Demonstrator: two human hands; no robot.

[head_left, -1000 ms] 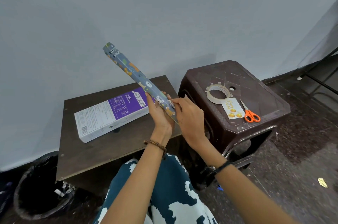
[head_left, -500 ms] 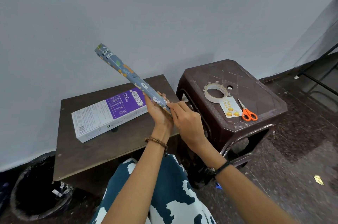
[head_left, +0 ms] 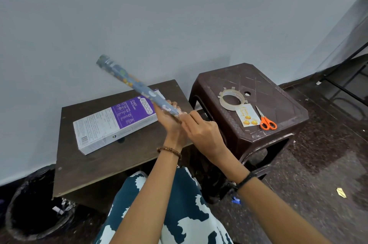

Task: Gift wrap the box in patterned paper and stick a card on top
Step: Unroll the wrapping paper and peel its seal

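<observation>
Against the wall, on the low dark bench, the box lies flat and unwrapped, well apart from both hands. Beside the bench, the stool carries tape, card and scissors, tape touching card, scissors just beside it.

Roll of patterned paper is held tilted above the box, far end up toward the wall. Left hand grips the near end; right hand pinches at that end, apparently picking at the edge or seal. Exact finger contact blurred.

Risks, judged:
- Roll sits high on one grip; a slip drops it onto the box or floor.
- Picking hard at the edge may tear the paper.
- Paper freed in mid-air may unroll loosely and crease.
- Card near the stool edge; a stray elbow could knock it off.
</observation>
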